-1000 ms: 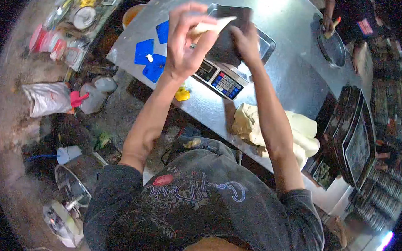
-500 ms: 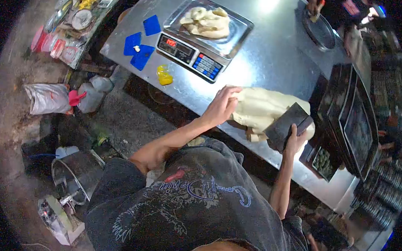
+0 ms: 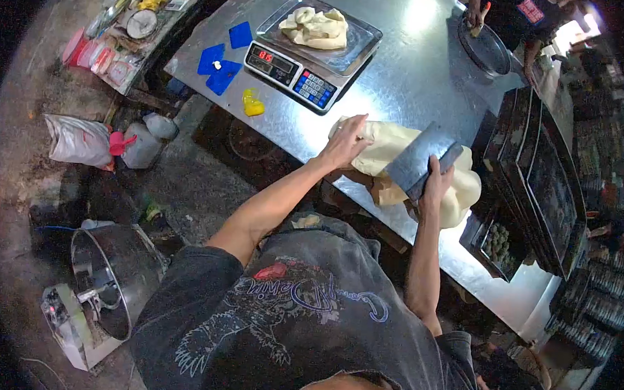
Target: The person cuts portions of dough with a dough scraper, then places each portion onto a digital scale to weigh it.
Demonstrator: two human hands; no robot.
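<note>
Portioning seems underway at the steel table's point(image 3: 403, 73) near edge: the spread left hand point(image 3: 346, 142) pins the pale dough mass point(image 3: 462, 192), the right hand point(image 3: 434, 180) grips a flat metal scraper point(image 3: 414, 160), so next comes a firm downward cut.

Left grip point(image 3: 346, 144) on dough point(image 3: 387, 141), scraper point(image 3: 418, 158) in right grip point(image 3: 436, 185)

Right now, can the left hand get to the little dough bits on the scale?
Probably yes. The left hand rests on the big dough, and only bare table lies between it and the dough pieces on the scale. Nothing covers them, though the arm would have to stretch.
</note>
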